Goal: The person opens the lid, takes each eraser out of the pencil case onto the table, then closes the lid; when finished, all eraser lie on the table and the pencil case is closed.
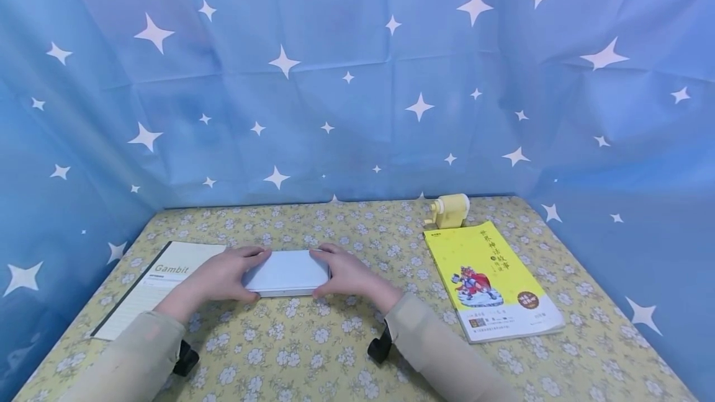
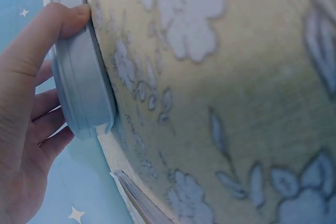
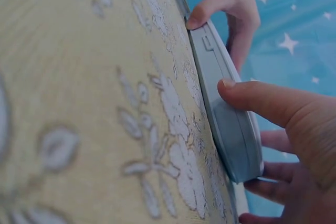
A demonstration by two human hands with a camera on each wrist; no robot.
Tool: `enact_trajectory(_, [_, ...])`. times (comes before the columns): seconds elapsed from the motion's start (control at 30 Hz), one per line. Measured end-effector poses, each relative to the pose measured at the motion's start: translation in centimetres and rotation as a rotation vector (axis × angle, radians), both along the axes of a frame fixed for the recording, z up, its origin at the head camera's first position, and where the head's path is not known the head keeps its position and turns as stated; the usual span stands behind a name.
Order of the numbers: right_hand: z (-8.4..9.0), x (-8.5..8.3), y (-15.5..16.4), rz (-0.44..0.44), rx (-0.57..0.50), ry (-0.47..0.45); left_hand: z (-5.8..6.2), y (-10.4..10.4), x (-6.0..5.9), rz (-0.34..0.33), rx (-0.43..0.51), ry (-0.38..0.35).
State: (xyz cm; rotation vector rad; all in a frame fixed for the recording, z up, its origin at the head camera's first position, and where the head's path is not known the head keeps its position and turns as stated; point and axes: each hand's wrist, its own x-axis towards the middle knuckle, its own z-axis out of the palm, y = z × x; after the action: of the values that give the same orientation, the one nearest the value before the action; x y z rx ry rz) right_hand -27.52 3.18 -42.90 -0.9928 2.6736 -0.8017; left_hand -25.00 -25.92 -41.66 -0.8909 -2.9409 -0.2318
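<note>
**Two hands on the flat case, one at each end**

Both of my hands clasp the pale blue flat case point(image 1: 287, 273), which lies flat near the middle of the desk point(image 1: 357, 352), a little toward the left. My left hand point(image 1: 223, 275) curls round its left end, thumb on the near edge and fingers over the far edge; my right hand point(image 1: 347, 273) grips the right end the same way. In the left wrist view the thumb point(image 2: 63, 22) presses the case's rim point(image 2: 79, 77); in the right wrist view the thumb point(image 3: 252, 98) sits on the side of the case point(image 3: 226, 114).

Just left of my left hand lies a notebook point(image 1: 151, 290) marked "Gambit". Well to the right lies a yellow book point(image 1: 491, 278), with a yellow pencil sharpener point(image 1: 449, 211) at its far end.

I judge the risk to be slipping: the grip is on thin, smooth edges, so uneven pressure could let one end drop, or slide the case over the floral cloth toward the notebook.
</note>
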Motion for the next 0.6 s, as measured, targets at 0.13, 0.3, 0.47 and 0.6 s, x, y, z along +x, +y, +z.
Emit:
enact_trajectory(0.13, [0.17, 0.05, -0.18, -0.015, 0.006, 0.008, -0.03, -0.01, 0.15, 0.010, -0.016, 0.013])
enact_trajectory(0.3, [0.40, 0.05, -0.42, -0.026, 0.019, 0.046, -0.26, -0.23, 0.17, 0.011, -0.015, 0.033])
enact_trajectory(0.47, [0.70, -0.08, -0.46, -0.036, 0.036, 0.058, -0.27, -0.20, 0.28, 0.017, -0.009, 0.023])
enact_trajectory(0.6, [0.84, -0.23, -0.48, -0.044, 0.047, 0.042, -0.25, -0.17, 0.34, 0.020, -0.010, 0.021])
